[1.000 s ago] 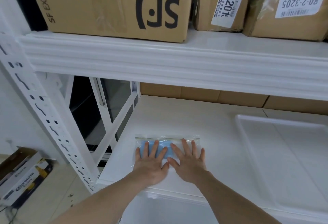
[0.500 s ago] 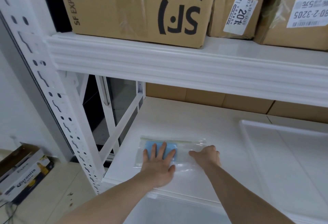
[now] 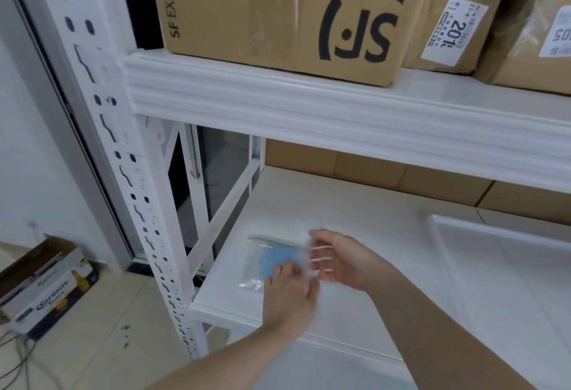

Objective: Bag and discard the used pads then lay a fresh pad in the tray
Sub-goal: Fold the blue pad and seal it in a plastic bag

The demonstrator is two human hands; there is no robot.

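A clear zip bag point(image 3: 251, 282) with a blue used pad point(image 3: 275, 258) inside lies near the front left corner of the white lower shelf point(image 3: 355, 213). My left hand point(image 3: 289, 295) rests on the bag's near part with its fingers fairly straight, and motion blurs it. My right hand point(image 3: 341, 261) curls its fingers round the bag's right edge, which is lifted off the shelf. The white tray point(image 3: 438, 219) sits at the right of the same shelf, and the part in view holds nothing.
Cardboard boxes point(image 3: 278, 12) fill the upper shelf, whose thick white beam point(image 3: 340, 111) hangs over the work area. The perforated rack post point(image 3: 123, 173) stands at the left. A Coronita carton point(image 3: 43, 290) and cables lie on the floor at lower left.
My right hand has turned and taken the bag's right edge, lifting it. My left hand has slid toward the bag's near edge. The camera has swung left.
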